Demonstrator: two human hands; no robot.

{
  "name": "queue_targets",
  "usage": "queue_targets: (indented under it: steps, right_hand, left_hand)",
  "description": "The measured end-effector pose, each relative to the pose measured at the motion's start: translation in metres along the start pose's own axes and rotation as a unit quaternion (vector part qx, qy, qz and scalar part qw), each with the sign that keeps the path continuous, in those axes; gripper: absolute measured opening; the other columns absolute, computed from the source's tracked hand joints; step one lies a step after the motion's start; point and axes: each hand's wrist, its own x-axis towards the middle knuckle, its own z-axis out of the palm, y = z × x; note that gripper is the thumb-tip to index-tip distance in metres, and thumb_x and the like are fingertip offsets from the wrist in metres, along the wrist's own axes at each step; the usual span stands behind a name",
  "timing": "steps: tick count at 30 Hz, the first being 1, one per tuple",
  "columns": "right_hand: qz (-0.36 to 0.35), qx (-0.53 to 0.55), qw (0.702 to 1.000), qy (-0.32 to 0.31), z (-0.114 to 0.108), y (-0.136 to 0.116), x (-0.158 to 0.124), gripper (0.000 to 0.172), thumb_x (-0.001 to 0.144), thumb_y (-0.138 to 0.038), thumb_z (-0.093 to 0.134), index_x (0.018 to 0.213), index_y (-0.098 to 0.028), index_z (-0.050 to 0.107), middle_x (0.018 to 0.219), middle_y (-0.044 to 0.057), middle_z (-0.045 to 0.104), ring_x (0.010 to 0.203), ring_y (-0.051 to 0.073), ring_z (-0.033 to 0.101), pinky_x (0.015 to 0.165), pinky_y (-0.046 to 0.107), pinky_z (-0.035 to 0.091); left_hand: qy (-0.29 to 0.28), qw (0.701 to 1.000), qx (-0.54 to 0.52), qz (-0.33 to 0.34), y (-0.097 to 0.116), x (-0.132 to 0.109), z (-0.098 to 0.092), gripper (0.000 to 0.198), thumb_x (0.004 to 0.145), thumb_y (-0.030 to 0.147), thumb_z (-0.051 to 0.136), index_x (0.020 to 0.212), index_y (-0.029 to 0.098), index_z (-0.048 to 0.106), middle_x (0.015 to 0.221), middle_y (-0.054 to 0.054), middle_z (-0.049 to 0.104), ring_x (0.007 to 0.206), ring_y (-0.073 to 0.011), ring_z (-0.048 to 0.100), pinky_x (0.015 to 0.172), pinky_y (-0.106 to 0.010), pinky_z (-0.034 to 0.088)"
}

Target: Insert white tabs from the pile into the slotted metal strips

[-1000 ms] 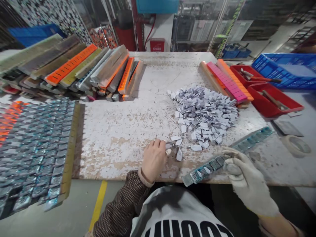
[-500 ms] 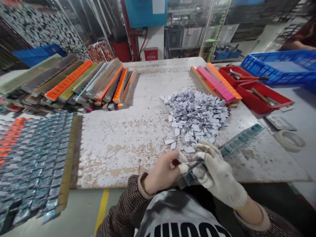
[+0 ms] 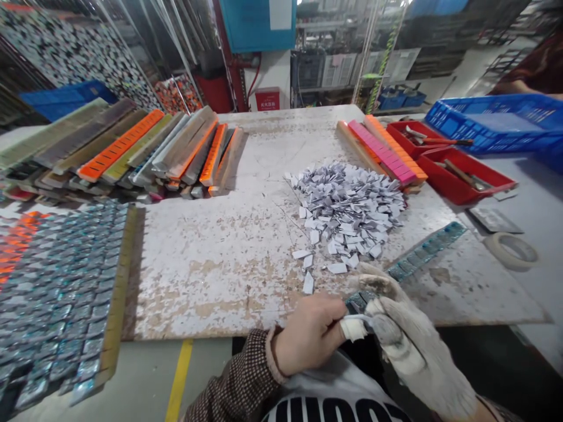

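Observation:
My left hand (image 3: 314, 331), bare with white wraps on its fingertips, is closed at the table's front edge. Its wrapped thumb pinches a thin pale flat piece (image 3: 368, 319). My right hand (image 3: 413, 346), in a worn white knit glove, has its fingers curled round and its thumb against the same piece; what else lies inside it is hidden. A teal glittery strip (image 3: 428, 252) runs from beneath the gloved hand toward the right, lying on the table. Just beyond my hands spreads a pile of small whitish flat pieces (image 3: 349, 205), with one loose piece (image 3: 308, 283) near my left hand.
Rows of grey-teal pieces on bars (image 3: 65, 293) cover the left front. Coloured slotted bars (image 3: 123, 143) are stacked behind them. At right are more bars (image 3: 382, 149), red bins (image 3: 466, 173) with tools, a blue crate (image 3: 488, 123) and a tape roll (image 3: 512, 251).
Both hands have shifted a little right and closer to my body, and the left has turned knuckles up. A loose whitish piece now lies apart in front of the pile.

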Motion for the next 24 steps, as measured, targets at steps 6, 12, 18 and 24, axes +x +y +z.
queue_targets:
  steps: [6,12,18,24]
  right_hand:
    - [0.105,0.053,0.993,-0.008,-0.023,0.009,-0.048,0.023,0.097,-0.047,0.063,0.108,-0.029,0.072,0.097,0.007,0.077,0.087,0.028,0.076,0.066,0.033,0.067]
    - [0.123,0.042,0.991,0.012,-0.017,0.015,-0.058,0.032,0.097,-0.041,0.064,0.126,-0.029,0.068,0.117,0.011,0.073,0.103,0.033,0.074,0.075,0.037,0.068]
    - [0.082,0.051,0.995,-0.032,0.001,0.007,-0.04,0.038,0.102,-0.036,0.053,0.138,-0.027,0.058,0.149,0.016,0.056,0.124,0.033,0.067,0.089,0.04,0.066]
    - [0.016,-0.068,0.998,0.003,-0.014,0.021,-0.031,0.02,0.101,-0.023,0.052,0.117,-0.025,0.063,0.138,0.015,0.064,0.125,0.03,0.065,0.089,0.042,0.065]
  left_hand:
    - [-0.074,0.979,-0.037,0.184,0.02,-0.006,0.004,0.052,0.11,0.052,0.032,0.068,0.023,0.041,0.06,0.0,0.054,0.059,-0.0139,0.053,0.063,-0.027,0.043]
    - [0.065,0.991,0.081,0.082,0.014,-0.007,0.012,0.057,0.107,0.059,0.039,0.066,0.021,0.047,0.059,0.0,0.054,0.058,-0.0142,0.051,0.057,-0.028,0.037]
    - [-0.011,0.989,0.059,0.137,0.01,-0.012,0.017,0.05,0.11,0.048,0.033,0.068,0.022,0.042,0.064,-0.001,0.055,0.059,-0.0143,0.05,0.06,-0.028,0.039]
    - [0.02,0.987,0.147,0.057,-0.01,-0.011,0.009,0.038,0.102,0.053,0.054,0.084,0.021,0.056,0.074,-0.002,0.061,0.067,-0.0176,0.056,0.063,-0.029,0.043]
